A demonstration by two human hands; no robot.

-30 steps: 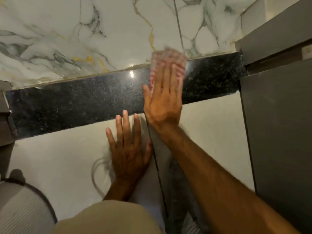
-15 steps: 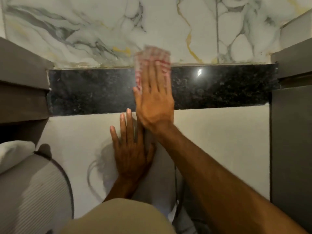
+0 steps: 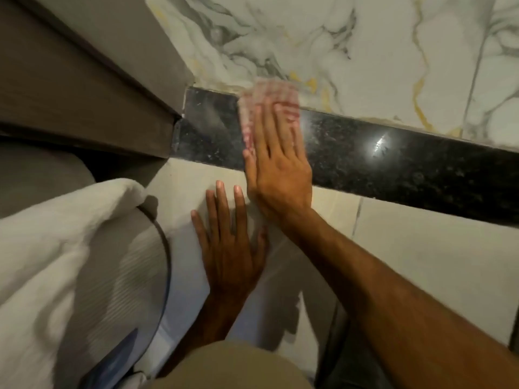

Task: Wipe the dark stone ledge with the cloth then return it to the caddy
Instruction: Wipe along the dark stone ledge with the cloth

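Note:
A dark speckled stone ledge runs across the view between the marble wall and a pale tiled face. My right hand lies flat on a red-and-white checked cloth, pressing it onto the ledge near its left end. The cloth sticks out beyond my fingertips and overlaps the marble's lower edge. My left hand rests flat, fingers spread, on the pale tile just below the ledge, holding nothing. No caddy is in view.
A brown-grey cabinet or panel meets the ledge's left end. At lower left a white towel lies over a ribbed grey round object. White marble with gold veins rises behind the ledge.
My right hand has slid the cloth leftward along the ledge towards its left end, and the view has swung left with it. My left hand stays planted on the tile.

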